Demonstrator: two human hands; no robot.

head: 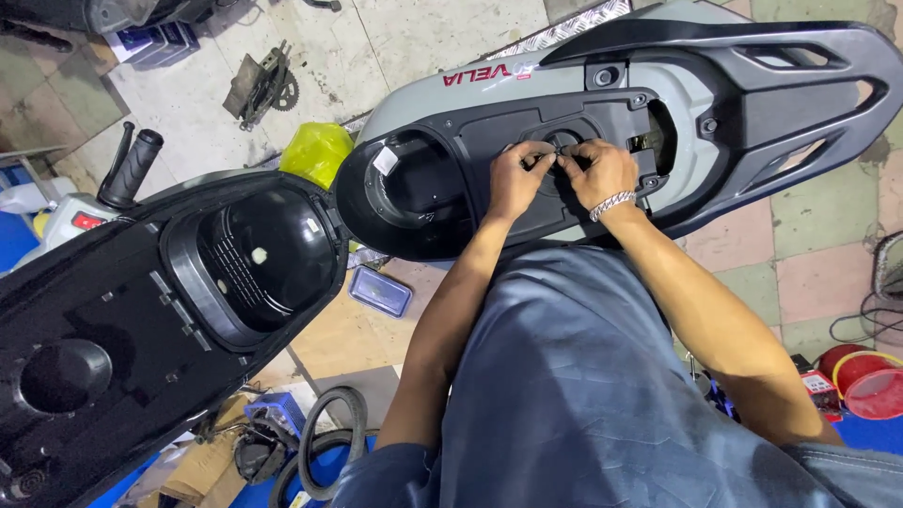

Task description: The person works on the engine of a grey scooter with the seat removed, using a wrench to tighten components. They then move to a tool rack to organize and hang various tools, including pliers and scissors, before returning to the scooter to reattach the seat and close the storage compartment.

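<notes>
The fingers (pixel 544 160) of both hands meet, pinched together on a small dark part, too small to name with certainty, at the round fuel filler opening (pixel 564 141) in the grey scooter's (pixel 414 99) black underseat tray (pixel 489 202). The left hand (pixel 517 179) and right hand (pixel 597 171) touch knuckle to knuckle directly over that opening; the right wrist carries a silver chain bracelet (pixel 612 203).

Behind the opening, toward the tail, runs a black grab rail (pixel 800 80). Ahead of it sits the deep round storage well (pixel 409 183) of the same tray. Farther ahead of the opening, a second scooter in black (pixel 103 320) stands with its own open storage bucket (pixel 254 259) and a handlebar grip (pixel 132 167).

The floor (pixel 414 33) is pale worn tile. On it, well ahead of the opening, lie a yellow plastic bag (pixel 318 150), a blue lidded box (pixel 380 291), a sprocket assembly (pixel 261 85) and a tyre (pixel 329 437). A red tub (pixel 870 388) sits behind, by the person's right elbow.
</notes>
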